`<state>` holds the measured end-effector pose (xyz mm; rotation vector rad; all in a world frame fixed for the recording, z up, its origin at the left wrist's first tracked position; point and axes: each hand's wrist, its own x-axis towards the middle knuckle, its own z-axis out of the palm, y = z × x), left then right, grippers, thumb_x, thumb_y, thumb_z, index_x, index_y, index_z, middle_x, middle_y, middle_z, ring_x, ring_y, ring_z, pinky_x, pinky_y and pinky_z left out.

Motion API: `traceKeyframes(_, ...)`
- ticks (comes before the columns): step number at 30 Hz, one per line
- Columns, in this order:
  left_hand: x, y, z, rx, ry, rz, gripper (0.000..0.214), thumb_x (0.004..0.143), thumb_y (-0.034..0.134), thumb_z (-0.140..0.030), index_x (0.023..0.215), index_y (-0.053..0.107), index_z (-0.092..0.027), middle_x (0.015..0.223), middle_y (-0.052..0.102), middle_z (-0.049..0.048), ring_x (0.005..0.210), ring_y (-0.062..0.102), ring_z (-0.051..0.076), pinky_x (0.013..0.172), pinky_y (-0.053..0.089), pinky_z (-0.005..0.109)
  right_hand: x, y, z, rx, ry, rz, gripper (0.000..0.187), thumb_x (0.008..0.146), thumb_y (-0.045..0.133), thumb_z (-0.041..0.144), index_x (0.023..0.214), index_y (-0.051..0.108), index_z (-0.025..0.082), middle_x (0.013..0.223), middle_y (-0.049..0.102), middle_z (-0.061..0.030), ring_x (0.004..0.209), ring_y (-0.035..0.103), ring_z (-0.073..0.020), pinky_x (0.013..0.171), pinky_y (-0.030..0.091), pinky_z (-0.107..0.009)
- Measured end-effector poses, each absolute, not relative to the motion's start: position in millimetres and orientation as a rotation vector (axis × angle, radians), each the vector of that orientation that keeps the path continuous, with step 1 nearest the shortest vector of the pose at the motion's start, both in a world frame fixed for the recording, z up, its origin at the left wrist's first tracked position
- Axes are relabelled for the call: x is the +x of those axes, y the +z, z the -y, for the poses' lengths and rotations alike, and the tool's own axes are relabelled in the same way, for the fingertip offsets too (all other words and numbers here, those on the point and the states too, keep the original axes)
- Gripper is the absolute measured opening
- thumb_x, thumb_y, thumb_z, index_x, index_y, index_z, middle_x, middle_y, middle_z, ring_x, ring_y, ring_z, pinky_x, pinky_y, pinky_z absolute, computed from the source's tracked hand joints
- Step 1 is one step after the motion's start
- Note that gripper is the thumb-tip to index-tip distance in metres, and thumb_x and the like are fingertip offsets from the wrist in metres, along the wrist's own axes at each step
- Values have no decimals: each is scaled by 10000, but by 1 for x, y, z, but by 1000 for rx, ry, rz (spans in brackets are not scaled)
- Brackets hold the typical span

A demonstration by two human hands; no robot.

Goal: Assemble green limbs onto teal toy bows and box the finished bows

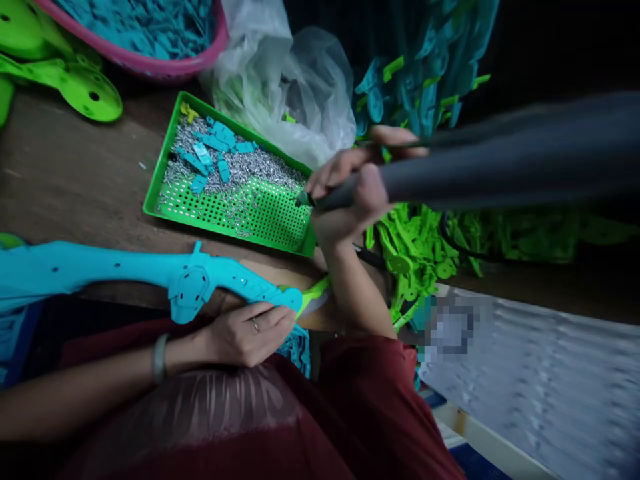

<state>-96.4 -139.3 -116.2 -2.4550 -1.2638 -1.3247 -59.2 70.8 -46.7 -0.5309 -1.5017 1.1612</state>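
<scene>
Turquoise and long, the plastic piece (190, 280) lies along the near edge of the wooden surface (75, 173), above the person's lap, running from the left border toward the middle. The left hand (247, 333) holds its right end with the fingers curled over it. There is a ring on one finger and a pale bracelet (160, 357) on the wrist. A lime green part (314, 292) pokes out just past that end.

The right hand (350, 193) is closed tight round a grey tool (500, 160), thick and blurred, that reaches in from the right. Its thin tip hovers over the right end of a green tray (155, 173). The tray has a perforated floor and holds a heap of small silver screws (260, 177), with a few blue clips (215, 150) on top.

Behind the tray lies a crumpled clear plastic bag (285, 80). At the top left a pink basin (150, 65) full of blue pieces stands beside flat green parts (80, 87). Right of the right hand is a pile of green pieces (415, 247), with teal pieces (425, 73) hanging above. A pale ribbed sheet (540, 380) fills the lower right.
</scene>
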Motion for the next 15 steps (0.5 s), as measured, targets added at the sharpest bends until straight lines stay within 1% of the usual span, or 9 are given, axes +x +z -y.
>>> traceKeyframes(2, -97, -117, 138, -2451, -1296, 1264, 242, 949, 520, -155, 1065, 729, -119, 1098, 750, 36, 1057, 656, 164, 880, 546, 278, -81, -60, -86, -589, 1101, 1479, 204, 816, 560, 479, 920, 482, 322, 562, 351, 81, 380, 392, -124, 368, 389, -279)
traceKeyframes(4, -98, -117, 138, -2452, -1280, 1245, 257, 954, 501, -153, 1056, 735, -125, 1086, 753, 28, 1057, 652, 156, 891, 543, 269, -89, -71, -90, -622, 1067, 1494, 249, 822, 545, 475, 1003, 449, 333, 572, 347, 89, 377, 365, -119, 364, 375, -269)
traceKeyframes(7, -100, -117, 136, -2461, -1276, 1215, 267, 960, 493, -160, 1060, 739, -129, 1088, 751, 20, 1071, 645, 152, 899, 541, 257, -86, -79, -88, -636, 1066, 1552, 286, 824, 550, 524, 1004, 416, 346, 571, 333, 90, 381, 359, -123, 368, 373, -273)
traceKeyframes(11, -102, -117, 135, -2476, -1256, 1219, 261, 965, 507, -196, 1075, 737, -139, 1115, 742, 26, 1080, 638, 158, 898, 537, 255, -81, -85, -87, -700, 1053, 1599, 310, 827, 539, 589, 1003, 418, 364, 576, 329, 74, 406, 391, -150, 392, 381, -310)
traceKeyframes(15, -102, -116, 136, -2493, -1211, 1213, 266, 961, 512, -194, 1106, 725, -132, 1146, 732, 38, 1112, 625, 165, 929, 530, 267, -87, -81, -88, -744, 1023, 1604, 376, 833, 513, 630, 1079, 431, 358, 605, 330, 66, 412, 401, -137, 420, 409, -320)
